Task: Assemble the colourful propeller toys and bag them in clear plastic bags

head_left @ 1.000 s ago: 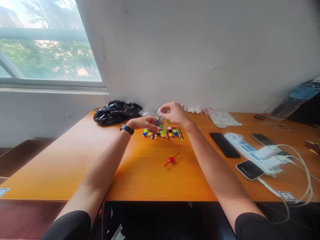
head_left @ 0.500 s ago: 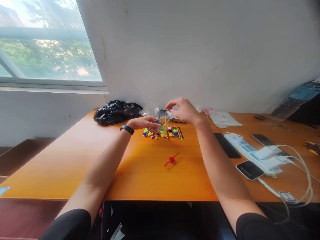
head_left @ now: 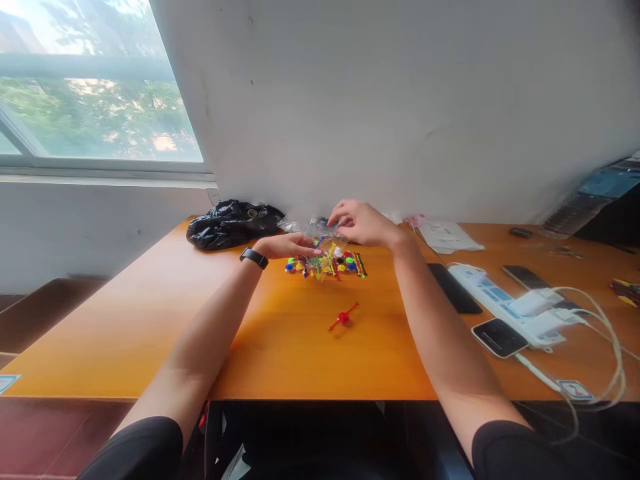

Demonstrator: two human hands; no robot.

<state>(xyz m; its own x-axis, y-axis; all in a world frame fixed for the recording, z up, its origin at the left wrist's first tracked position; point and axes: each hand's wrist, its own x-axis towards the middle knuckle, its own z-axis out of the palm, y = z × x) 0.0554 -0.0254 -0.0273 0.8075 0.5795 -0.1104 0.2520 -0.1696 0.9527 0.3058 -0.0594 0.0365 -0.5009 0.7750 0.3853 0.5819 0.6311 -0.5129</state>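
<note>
My left hand is closed on a clear plastic bag, which holds small coloured plastic pieces. A yellow arrow-shaped stick and a blue one slant up in the bag. My right hand hovers just above and right of the bag's top, fingers bent into a pinch. Whatever sits between those fingertips is too small to make out. Under and beside the bag lie rows of coloured round caps and a bundle of coloured sticks. Nearer to me, a red spinner with an arrow rests on the table.
A black plastic bag lies at the back left of the wooden table. On the right are a dark phone, a white power strip with cables, and a white-edged device. White paper packaging lies by the wall.
My right hand moved right, away from the bag's top, then came slightly back left and down. The clear bag has tilted and sunk lower over the caps. The red spinner stayed put.
</note>
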